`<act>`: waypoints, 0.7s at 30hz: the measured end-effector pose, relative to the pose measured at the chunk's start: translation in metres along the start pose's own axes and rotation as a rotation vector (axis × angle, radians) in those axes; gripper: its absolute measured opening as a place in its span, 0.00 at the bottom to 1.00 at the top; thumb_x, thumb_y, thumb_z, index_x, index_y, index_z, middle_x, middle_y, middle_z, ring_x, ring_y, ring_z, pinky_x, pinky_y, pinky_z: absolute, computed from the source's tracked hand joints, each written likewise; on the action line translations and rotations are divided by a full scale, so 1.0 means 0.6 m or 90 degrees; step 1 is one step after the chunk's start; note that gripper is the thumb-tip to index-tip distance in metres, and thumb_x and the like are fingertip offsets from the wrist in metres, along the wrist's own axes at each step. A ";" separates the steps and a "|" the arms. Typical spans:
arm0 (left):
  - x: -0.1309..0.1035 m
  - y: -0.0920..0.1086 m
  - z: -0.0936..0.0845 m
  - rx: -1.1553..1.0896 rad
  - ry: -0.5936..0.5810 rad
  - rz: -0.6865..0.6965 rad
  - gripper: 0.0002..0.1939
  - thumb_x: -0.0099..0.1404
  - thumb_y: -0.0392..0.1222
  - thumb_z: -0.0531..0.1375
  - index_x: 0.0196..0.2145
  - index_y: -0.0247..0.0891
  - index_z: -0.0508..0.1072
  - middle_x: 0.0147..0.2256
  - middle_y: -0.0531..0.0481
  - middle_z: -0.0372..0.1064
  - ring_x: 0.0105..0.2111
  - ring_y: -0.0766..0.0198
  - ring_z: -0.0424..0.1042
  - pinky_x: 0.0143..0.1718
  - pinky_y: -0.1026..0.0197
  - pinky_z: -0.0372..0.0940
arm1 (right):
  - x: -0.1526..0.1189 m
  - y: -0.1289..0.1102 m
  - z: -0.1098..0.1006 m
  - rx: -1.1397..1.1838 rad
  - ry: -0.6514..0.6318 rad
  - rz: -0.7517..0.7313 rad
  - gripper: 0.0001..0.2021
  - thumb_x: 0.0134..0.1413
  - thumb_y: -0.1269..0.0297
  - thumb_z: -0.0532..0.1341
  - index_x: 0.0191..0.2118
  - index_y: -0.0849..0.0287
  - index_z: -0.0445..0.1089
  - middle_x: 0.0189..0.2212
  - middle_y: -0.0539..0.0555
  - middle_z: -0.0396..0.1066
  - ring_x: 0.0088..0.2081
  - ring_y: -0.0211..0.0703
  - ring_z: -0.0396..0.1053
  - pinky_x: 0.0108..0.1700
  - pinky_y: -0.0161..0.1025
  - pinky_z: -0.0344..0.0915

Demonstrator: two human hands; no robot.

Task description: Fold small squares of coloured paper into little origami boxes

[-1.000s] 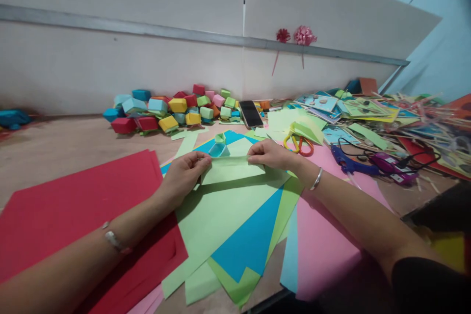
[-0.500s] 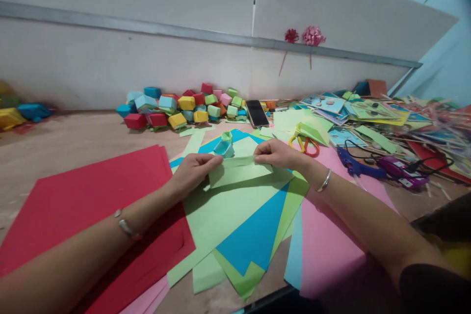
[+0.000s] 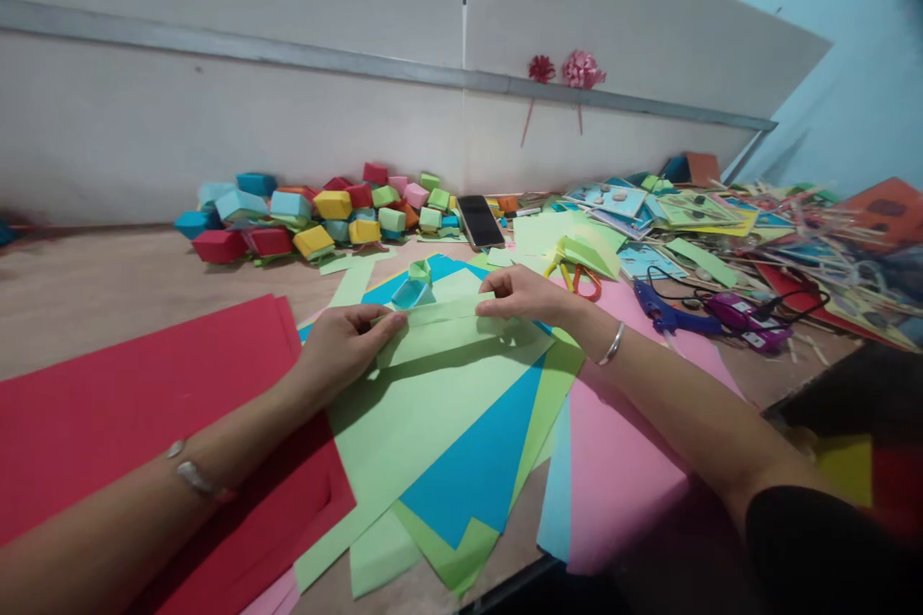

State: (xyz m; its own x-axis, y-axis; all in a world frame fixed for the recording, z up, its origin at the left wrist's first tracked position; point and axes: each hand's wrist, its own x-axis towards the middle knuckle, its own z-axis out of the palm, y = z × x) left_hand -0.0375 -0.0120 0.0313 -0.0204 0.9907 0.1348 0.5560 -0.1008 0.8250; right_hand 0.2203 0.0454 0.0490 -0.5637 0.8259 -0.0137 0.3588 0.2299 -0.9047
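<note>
A light green paper strip [image 3: 443, 312] is stretched between my two hands above a pile of green and blue sheets. My left hand [image 3: 353, 341] pinches its left end between thumb and fingers. At the right end, my right hand [image 3: 515, 295] grips it the same way. A fold line runs along the strip's upper part. Just behind it stand a small light blue folded paper piece [image 3: 411, 294] and a small green one [image 3: 419, 271]. Beneath lie a large light green sheet [image 3: 404, 413] and a blue sheet [image 3: 472, 461].
Red sheets [image 3: 165, 404] lie left, pink sheets [image 3: 612, 442] right. Folded paper boxes [image 3: 334, 205] and a phone [image 3: 481, 222] line the wall. Scissors [image 3: 586, 283], a blue glue gun [image 3: 670, 312], a purple device [image 3: 750, 320] and piled cards [image 3: 707, 211] are on the right.
The view has shifted to the right, so things appear further left. The strip is tilted differently, with less of its face hanging below my fingers. Both hands still hold its ends.
</note>
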 end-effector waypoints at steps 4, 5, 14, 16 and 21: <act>0.000 0.003 0.000 0.010 0.002 0.010 0.21 0.49 0.60 0.60 0.23 0.38 0.77 0.16 0.52 0.66 0.20 0.64 0.59 0.22 0.63 0.53 | 0.001 0.003 0.003 0.023 0.012 -0.023 0.15 0.40 0.56 0.69 0.23 0.62 0.66 0.15 0.43 0.61 0.20 0.29 0.56 0.23 0.29 0.53; -0.001 0.004 0.000 0.012 0.002 0.011 0.21 0.49 0.60 0.59 0.23 0.38 0.77 0.16 0.52 0.65 0.20 0.64 0.59 0.22 0.63 0.53 | 0.001 0.002 0.003 0.035 0.014 -0.023 0.15 0.40 0.56 0.69 0.22 0.62 0.66 0.15 0.43 0.61 0.19 0.28 0.56 0.23 0.29 0.53; -0.002 0.001 0.001 0.004 -0.018 0.019 0.22 0.51 0.62 0.58 0.21 0.38 0.75 0.16 0.52 0.62 0.20 0.65 0.57 0.21 0.64 0.52 | 0.000 -0.002 0.001 0.053 0.035 0.002 0.15 0.38 0.55 0.68 0.22 0.63 0.69 0.14 0.44 0.61 0.19 0.30 0.58 0.23 0.30 0.54; -0.003 0.002 0.000 0.007 -0.015 0.024 0.22 0.51 0.61 0.58 0.21 0.38 0.75 0.16 0.52 0.63 0.20 0.65 0.58 0.21 0.64 0.52 | -0.003 -0.008 0.000 0.029 0.029 -0.010 0.14 0.40 0.56 0.67 0.22 0.62 0.68 0.14 0.44 0.60 0.20 0.30 0.58 0.23 0.30 0.53; -0.003 0.000 0.000 0.009 -0.014 0.037 0.21 0.51 0.59 0.58 0.21 0.38 0.76 0.15 0.52 0.62 0.20 0.65 0.58 0.21 0.64 0.53 | -0.010 -0.020 -0.001 -0.013 0.022 -0.009 0.11 0.40 0.60 0.67 0.23 0.63 0.69 0.15 0.43 0.59 0.21 0.30 0.58 0.25 0.30 0.53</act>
State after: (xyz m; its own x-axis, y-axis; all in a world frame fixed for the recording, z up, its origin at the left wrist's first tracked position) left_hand -0.0375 -0.0138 0.0308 0.0303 0.9848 0.1709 0.5672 -0.1577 0.8083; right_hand 0.2196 0.0381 0.0604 -0.5429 0.8397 0.0139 0.3661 0.2515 -0.8959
